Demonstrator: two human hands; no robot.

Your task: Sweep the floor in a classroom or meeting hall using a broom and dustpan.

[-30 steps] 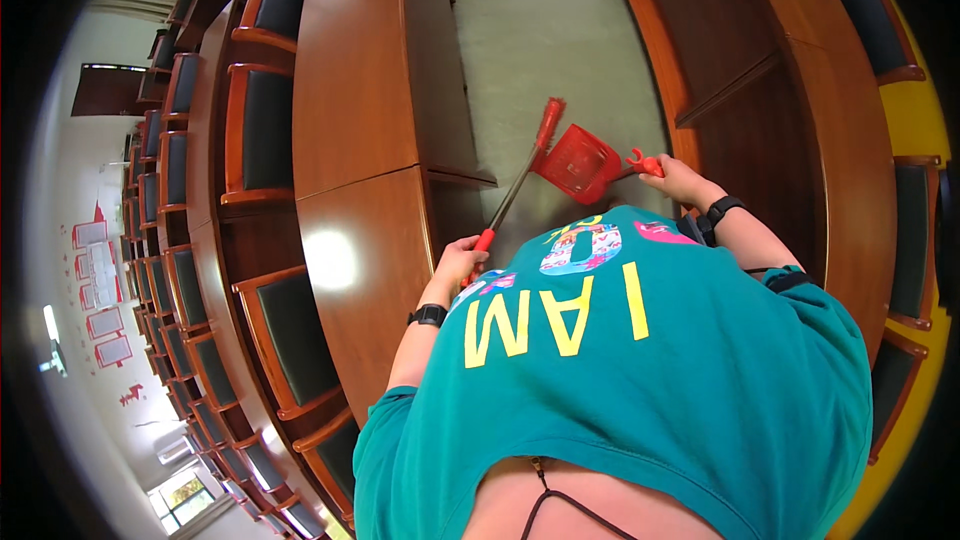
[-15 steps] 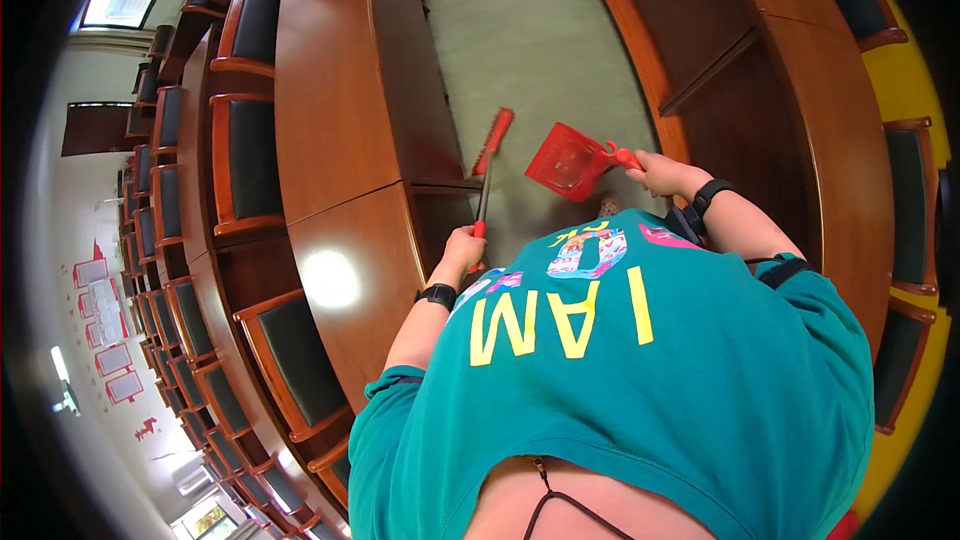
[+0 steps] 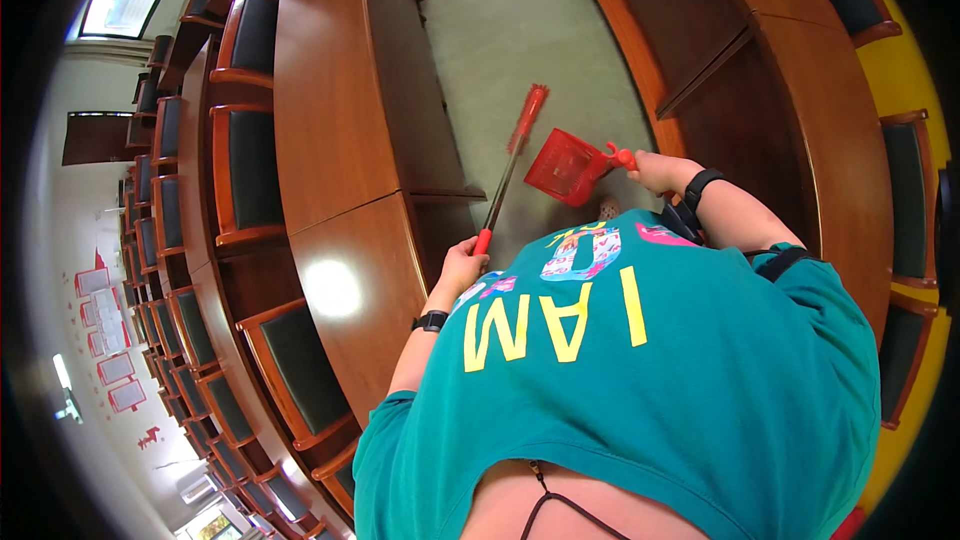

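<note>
My left hand (image 3: 464, 266) is closed around the red grip of a broom (image 3: 496, 195) with a dark shaft. The broom's red bristled head (image 3: 528, 118) points away from me over the grey-green floor (image 3: 500, 10), tilted to the right. In my right hand (image 3: 660, 172) is the handle of a red dustpan (image 3: 566, 166), whose pan faces left. The broom head is just left of the dustpan's far edge, with a small gap between them. Whether either tool touches the floor I cannot tell.
Long brown wooden desks line the aisle on the left (image 3: 330, 90) and right (image 3: 830, 140). Rows of dark-padded wooden chairs (image 3: 253, 170) stand beyond the left desk, and more chairs (image 3: 908, 205) on the right. A shoe tip (image 3: 608, 206) shows below the dustpan.
The broom head has swung to the right and farther away, closer to the dustpan's far edge. My right hand and the dustpan have hardly moved.
</note>
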